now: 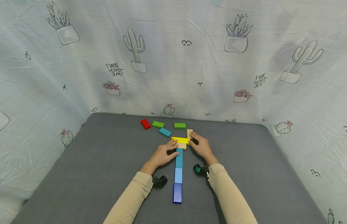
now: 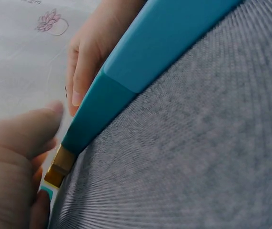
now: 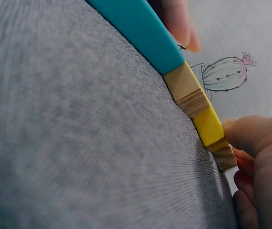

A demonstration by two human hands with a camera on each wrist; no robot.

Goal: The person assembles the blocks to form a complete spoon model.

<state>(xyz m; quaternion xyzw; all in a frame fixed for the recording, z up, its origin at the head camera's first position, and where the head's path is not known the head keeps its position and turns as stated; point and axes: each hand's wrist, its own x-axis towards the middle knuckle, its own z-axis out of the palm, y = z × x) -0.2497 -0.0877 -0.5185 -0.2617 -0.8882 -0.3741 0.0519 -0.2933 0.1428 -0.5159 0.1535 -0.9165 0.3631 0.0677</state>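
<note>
A yellow block (image 1: 180,140) lies crosswise at the far end of a row of blocks. My left hand (image 1: 163,154) touches its left part with extended fingertips, the thumb spread over the teal block (image 1: 179,158). At the yellow block's right end rests the thumb of my right hand (image 1: 201,146); a forefinger touches a plain wooden block (image 1: 189,133) just behind. Another plain wooden block (image 1: 182,146) sits between yellow and teal. Nearer me the row continues with a light blue block (image 1: 178,175) and a dark blue block (image 1: 177,193). Finger undersides are partly hidden.
Behind the row lie a red block (image 1: 145,124), a green block (image 1: 158,124), a second green block (image 1: 180,125) and a blue block (image 1: 165,132). The grey tabletop (image 1: 106,174) meets a hanging white cloth (image 1: 168,62) printed with cacti at the back and sides.
</note>
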